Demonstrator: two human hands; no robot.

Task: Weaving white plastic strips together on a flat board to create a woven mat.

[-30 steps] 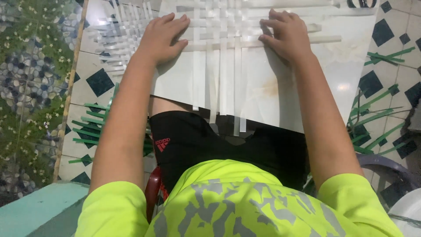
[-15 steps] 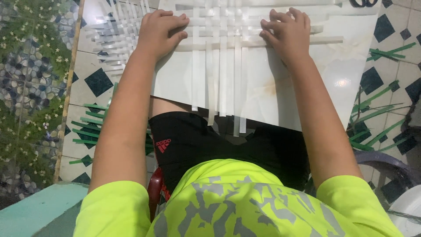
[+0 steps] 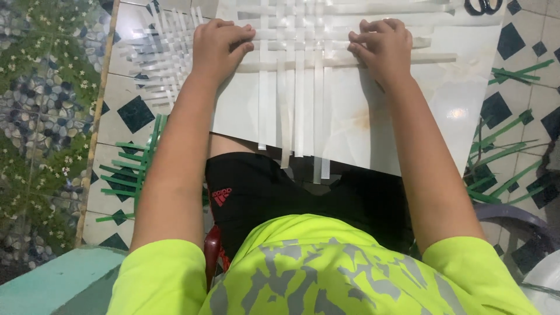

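A neon yellow shirt [image 3: 315, 268] and black shorts [image 3: 274, 192] fill the near view. A white board [image 3: 408, 116] rests across the lap, carrying a mat of woven white strips [image 3: 297, 76]. The left hand [image 3: 219, 46] presses the weave's left edge, fingers curled, grasping nothing. The right hand [image 3: 382, 49] pinches a horizontal strip's end. Green strips [image 3: 125, 175] lie on the tiled floor [image 3: 128, 111], scissors [image 3: 483, 6] farthest.

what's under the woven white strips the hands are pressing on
A pale glossy board lies under the woven white strips, resting over the person's lap. Left hand and right hand cover the weave's side edges.
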